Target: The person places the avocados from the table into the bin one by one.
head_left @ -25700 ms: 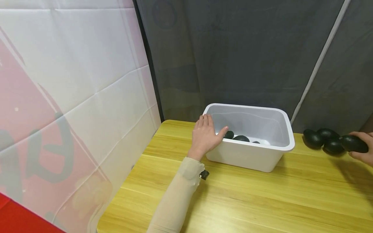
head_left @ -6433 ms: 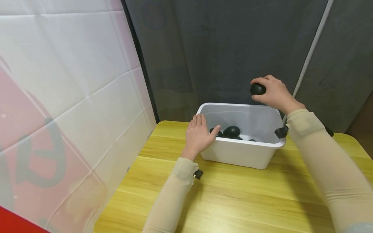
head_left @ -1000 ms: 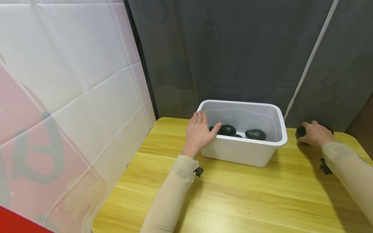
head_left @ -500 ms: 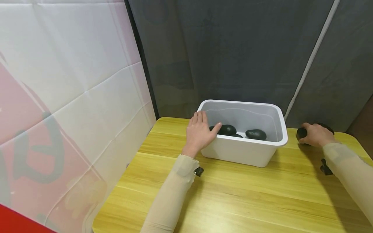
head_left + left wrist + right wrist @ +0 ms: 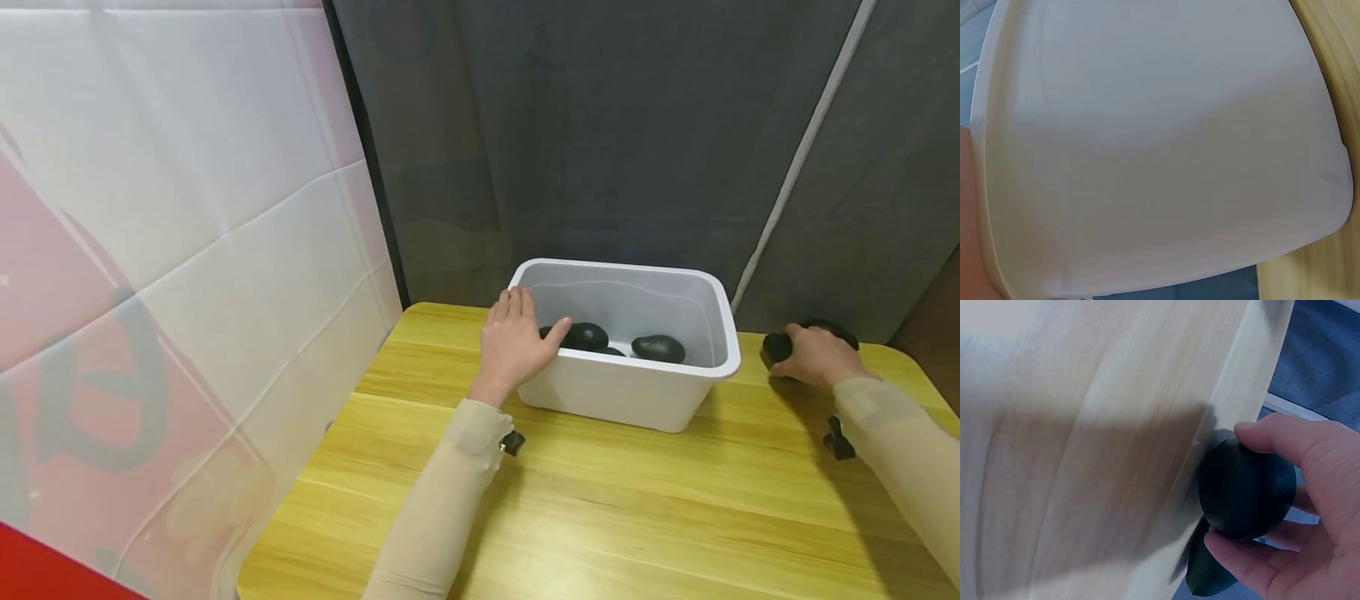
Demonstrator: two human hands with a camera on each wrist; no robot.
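Note:
A white plastic tub [image 5: 637, 398] stands on the yellow wooden table [image 5: 615, 517] and holds several dark avocados [image 5: 658, 347]. My left hand [image 5: 517, 343] rests flat against the tub's left end, thumb hooked over its rim [image 5: 985, 187]. To the right of the tub my right hand [image 5: 813, 357] grips a dark avocado [image 5: 776, 347] [image 5: 1244, 490] between thumb and fingers, just above the table near its back edge. A second avocado [image 5: 1207, 575] lies under it, and a dark bit of it shows behind the hand [image 5: 836, 327].
A grey curtain [image 5: 600, 142] hangs right behind the table. A white and pink banner [image 5: 180, 275] walls off the left side. Bare tabletop stretches in front of the tub.
My right hand with the avocado has shifted slightly right and lifted a touch. The left hand and the tub have stayed put.

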